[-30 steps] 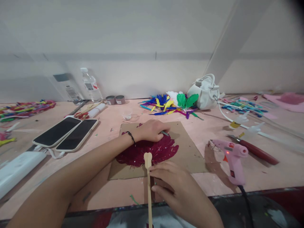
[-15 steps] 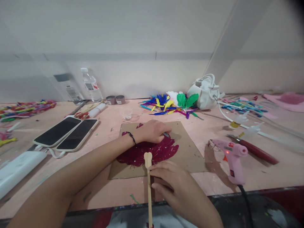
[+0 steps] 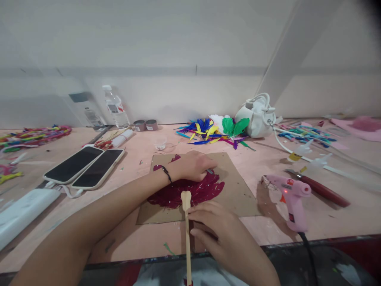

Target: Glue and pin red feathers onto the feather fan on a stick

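Observation:
A dark red feather fan (image 3: 205,190), dotted with small white specks, lies on a sheet of brown cardboard (image 3: 235,198). Its pale wooden handle (image 3: 188,242) points toward me over the table edge. My left hand (image 3: 198,166) reaches across the upper feathers, fingers curled. A small grey tip shows by its fingertips, the rest hidden, so I cannot make out what it is. My right hand (image 3: 218,230) is at the handle, with fingertips and thumb against its right side just below the feathers. A black bracelet (image 3: 166,174) circles the left wrist.
On the right rest a pink glue gun (image 3: 293,200) and red-handled pliers (image 3: 321,190). Coloured feathers (image 3: 205,133) and a white bag (image 3: 256,119) stand at the back. Two phones (image 3: 98,169), a power strip (image 3: 29,210) and a water bottle (image 3: 116,109) are on the left.
My left hand has shifted slightly to the right over the feathers. The right hand stays at the handle, and the whole view has moved a little.

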